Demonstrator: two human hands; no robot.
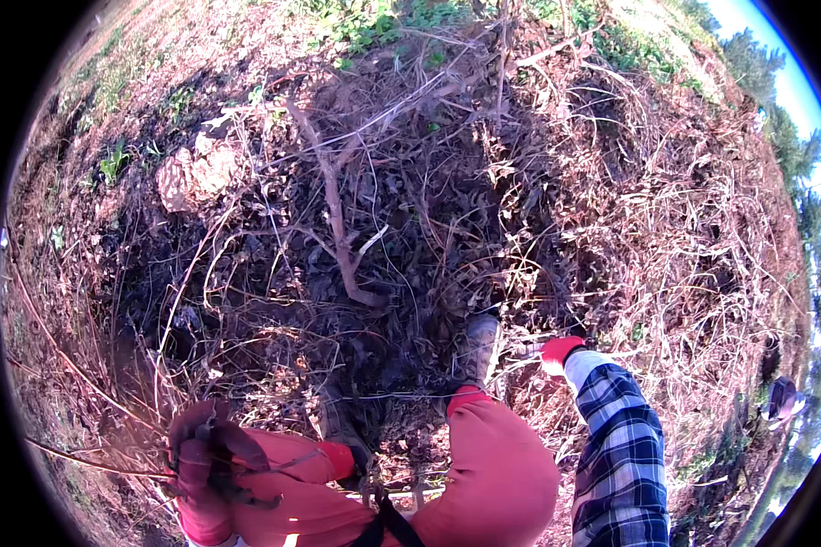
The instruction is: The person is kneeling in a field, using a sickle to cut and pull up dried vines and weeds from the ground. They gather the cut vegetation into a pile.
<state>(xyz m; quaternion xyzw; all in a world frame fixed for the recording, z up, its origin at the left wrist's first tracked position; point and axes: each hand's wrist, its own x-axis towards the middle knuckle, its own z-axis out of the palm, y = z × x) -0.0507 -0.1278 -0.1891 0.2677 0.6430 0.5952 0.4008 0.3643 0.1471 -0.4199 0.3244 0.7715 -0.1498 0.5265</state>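
At the lower left, my left hand [212, 448] in a dark red glove is closed around thin woody branches [102, 468], which fan out to the left beside my red trousers [280, 499]. My right hand [530, 349], in a glove with a red cuff, reaches down among pale dry stems [592, 352] just right of my shoe [482, 345]. Its fingers blend into the stems, so its grip is unclear. A plaid sleeve covers the right arm. Ahead of my feet, a thick forked branch [332, 198] rises from leaf litter.
A large pale rock or clod [198, 174] lies at the upper left. Tangled dry vines [677, 225] cover the ground on the right. Thin bare branches [417, 89] cross the top middle, near green plants [369, 27]. Trees [800, 157] stand along the right rim.
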